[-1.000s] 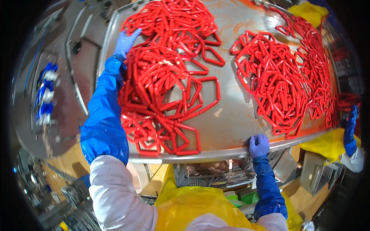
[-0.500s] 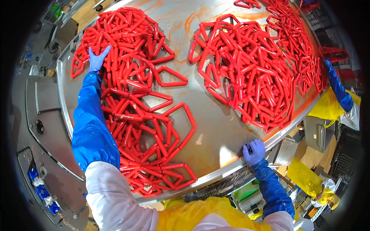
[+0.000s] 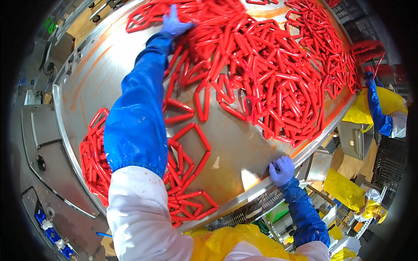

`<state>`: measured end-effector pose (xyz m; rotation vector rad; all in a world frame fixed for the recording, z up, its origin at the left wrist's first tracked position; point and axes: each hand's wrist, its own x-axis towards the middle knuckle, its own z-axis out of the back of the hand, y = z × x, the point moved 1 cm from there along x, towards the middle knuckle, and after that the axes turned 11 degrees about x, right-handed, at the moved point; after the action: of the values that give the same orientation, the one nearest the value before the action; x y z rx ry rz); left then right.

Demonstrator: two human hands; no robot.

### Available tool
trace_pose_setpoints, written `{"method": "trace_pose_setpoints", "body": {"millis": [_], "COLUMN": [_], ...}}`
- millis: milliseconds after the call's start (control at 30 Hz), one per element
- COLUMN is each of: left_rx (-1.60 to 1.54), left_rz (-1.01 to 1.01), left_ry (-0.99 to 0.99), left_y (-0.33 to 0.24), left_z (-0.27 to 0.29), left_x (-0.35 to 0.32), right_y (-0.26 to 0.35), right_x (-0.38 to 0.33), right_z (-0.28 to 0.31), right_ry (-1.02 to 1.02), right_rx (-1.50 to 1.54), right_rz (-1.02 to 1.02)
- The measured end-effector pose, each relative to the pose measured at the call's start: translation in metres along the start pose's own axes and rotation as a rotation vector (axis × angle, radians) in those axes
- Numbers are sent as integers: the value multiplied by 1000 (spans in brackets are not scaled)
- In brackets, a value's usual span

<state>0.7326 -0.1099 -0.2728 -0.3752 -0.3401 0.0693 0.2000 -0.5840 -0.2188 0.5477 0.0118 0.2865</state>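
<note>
My left hand, in a blue-violet glove, reaches far across the metal table. Its fingers are spread, and it presses against the near left side of a heap of red sausage links, partly smeared by motion. That heap touches a larger pile of sausage links on the right. More linked sausages lie at the near left, partly hidden by my left arm. My right hand, gloved alike, is curled over the table's near rim; a small dark patch shows beside its fingers.
A raised metal rim borders the table. At the right edge a co-worker in blue sleeves and a yellow apron has a hand by red links. Another person in yellow is farther off. A grey machine panel stands left.
My left hand has swept away and to the right, pushing the far left heap of sausages against the larger pile. Bare metal shows where the heap lay. My right hand stays on the rim.
</note>
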Motion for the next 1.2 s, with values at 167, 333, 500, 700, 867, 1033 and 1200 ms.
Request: {"method": "trace_pose_setpoints", "body": {"millis": [167,333,500,700,867,1033,1200], "left_rx": [197,384,158,-51,-365,-490,-823], "left_rz": [-255,-293,-290,199,109,67,47], "left_ry": [311,784,775,70,-145,-378,-325], "left_y": [-66,-48,8,103,77,72,48], "left_z": [91,158,118,138,226,300,385], "left_x": [-67,-193,-149,-28,13,23,-29], "right_y": [7,10,10,1,5,7,4], "right_x": [-16,-20,-22,-21,-26,-23,-30], "right_z": [-7,-6,-9,-11,-11,-10,-16], "right_ry": [-27,-27,-64,-70,-71,-105,-79], "right_rx": [11,14,4,-8,11,19,12], "right_rz": [-115,-112,-105,-78,-109,-72,-102]}}
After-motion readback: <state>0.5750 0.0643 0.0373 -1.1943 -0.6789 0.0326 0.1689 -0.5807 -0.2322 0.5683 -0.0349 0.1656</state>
